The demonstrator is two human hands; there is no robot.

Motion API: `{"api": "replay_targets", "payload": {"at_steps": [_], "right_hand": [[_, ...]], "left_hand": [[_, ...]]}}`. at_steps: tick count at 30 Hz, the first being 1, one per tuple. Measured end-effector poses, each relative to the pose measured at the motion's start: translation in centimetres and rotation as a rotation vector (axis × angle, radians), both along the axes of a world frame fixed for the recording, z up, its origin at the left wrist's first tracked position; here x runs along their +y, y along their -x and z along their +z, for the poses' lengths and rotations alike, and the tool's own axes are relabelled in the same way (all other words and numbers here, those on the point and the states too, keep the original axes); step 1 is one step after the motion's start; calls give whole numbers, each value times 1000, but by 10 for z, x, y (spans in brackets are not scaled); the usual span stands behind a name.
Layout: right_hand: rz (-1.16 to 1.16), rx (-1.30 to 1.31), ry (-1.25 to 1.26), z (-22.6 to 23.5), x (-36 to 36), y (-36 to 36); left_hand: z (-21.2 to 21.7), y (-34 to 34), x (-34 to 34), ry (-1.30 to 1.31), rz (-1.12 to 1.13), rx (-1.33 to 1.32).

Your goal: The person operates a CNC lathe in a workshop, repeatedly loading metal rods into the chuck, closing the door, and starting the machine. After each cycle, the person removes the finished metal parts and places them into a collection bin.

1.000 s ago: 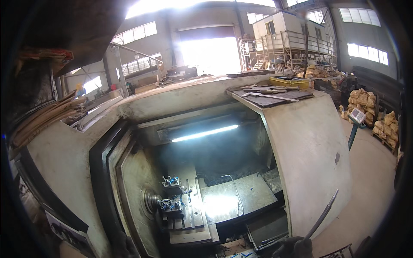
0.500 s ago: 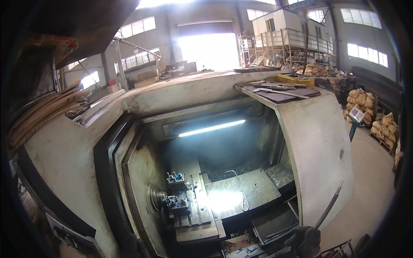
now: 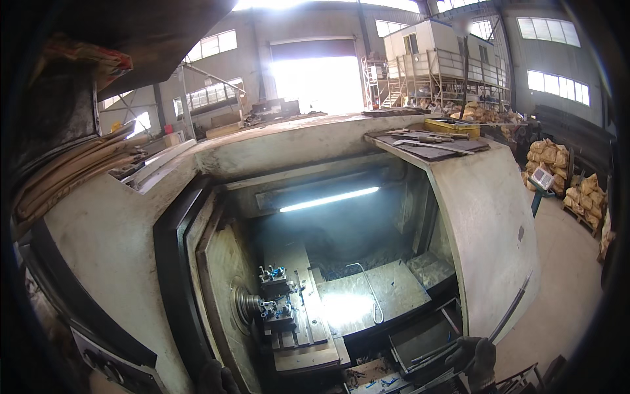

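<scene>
My left hand [image 3: 216, 378], in a dark glove, is at the lower edge, beside the left frame of a lathe's opening; its fingers are mostly cut off and dim. My right hand [image 3: 478, 358], gloved too, is at the lower right of the opening with its fingers curled. It closes round the lower end of a slim dark bar [image 3: 510, 308], which slants up across the pale right panel [image 3: 491, 217]. Whether the bar is fixed to the panel cannot be told. Inside the lathe are a round chuck [image 3: 247, 306] and a tool holder [image 3: 278, 310] with blue bits on it.
A lit tube lamp [image 3: 329, 199] hangs at the back of the lathe. A bent metal rod [image 3: 369, 289] lies on the flat cover. Hand tools and a yellow tray [image 3: 453, 127] sit on top of the machine. Stacked sacks [image 3: 548, 157] stand at far right.
The view has shifted slightly, so the lathe appears a little farther right and lower. Both hands keep about the same place on the machine.
</scene>
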State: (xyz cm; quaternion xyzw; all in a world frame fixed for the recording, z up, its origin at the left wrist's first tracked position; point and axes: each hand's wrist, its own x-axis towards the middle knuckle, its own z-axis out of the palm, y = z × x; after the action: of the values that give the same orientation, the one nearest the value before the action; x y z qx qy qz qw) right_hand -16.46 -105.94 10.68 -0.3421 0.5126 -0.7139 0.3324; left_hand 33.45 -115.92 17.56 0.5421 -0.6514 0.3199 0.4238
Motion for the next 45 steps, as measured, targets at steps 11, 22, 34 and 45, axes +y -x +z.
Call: {"api": "replay_targets", "payload": {"at_steps": [11,22,34,45], "right_hand": [[-61,-18,-3,-8,-6,3],[-22,0,35,-16,-9,11],[-10,-35,18,-14,-2,-6],[-14,51,2,-3,-6,-33]], "left_hand": [[-4,-1,-2,-32,-17,25],[-7,0,-5,-53,-8,36],[-1,-11,-1,-23,-11,44],[-40,72,-91,-239,-439,250]]}}
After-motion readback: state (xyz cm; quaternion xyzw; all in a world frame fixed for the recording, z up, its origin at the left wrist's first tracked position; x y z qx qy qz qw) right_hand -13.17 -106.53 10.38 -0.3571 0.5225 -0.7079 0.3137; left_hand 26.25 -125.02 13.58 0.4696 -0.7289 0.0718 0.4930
